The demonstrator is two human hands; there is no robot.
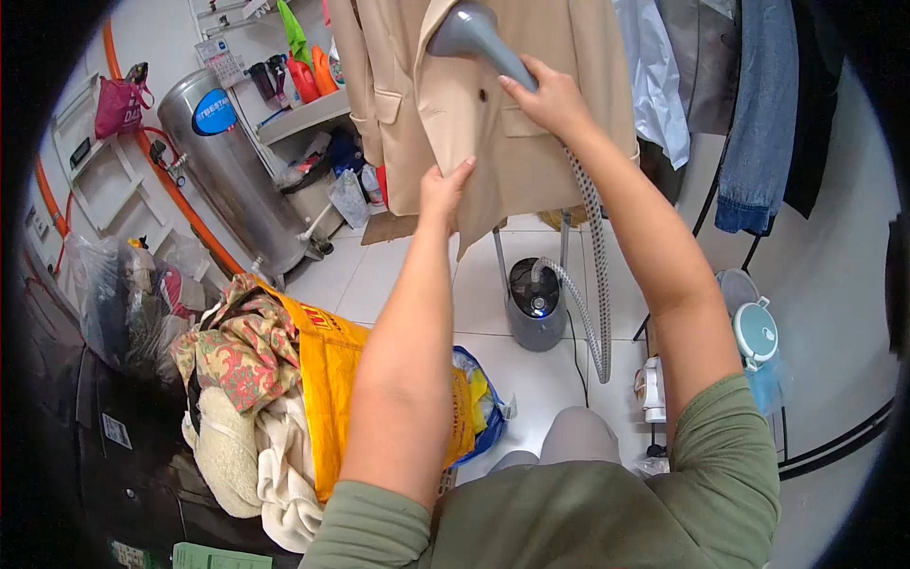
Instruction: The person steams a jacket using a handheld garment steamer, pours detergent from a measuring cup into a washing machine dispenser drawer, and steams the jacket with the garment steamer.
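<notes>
A beige blazer (512,175) with a dark button and flap pockets hangs upright in front of me. My left hand (443,192) is closed on the lower front edge of the blazer and holds the cloth out. In my right hand (553,98) is the handle of a grey garment steamer head (472,36), its wide face against the lapel area. A braided hose (593,247) runs down from under my right hand to the steamer base (536,305) on the floor, where a small blue light shows.
At left, a yellow bag (327,379) overflows with clothes beside a dark cabinet (123,465). A metal tank (232,171) and a shelf of bottles (313,114) stand behind. Jeans (763,114) hang at right above a container with a teal lid (755,332). A power cord (575,356) crosses the floor.
</notes>
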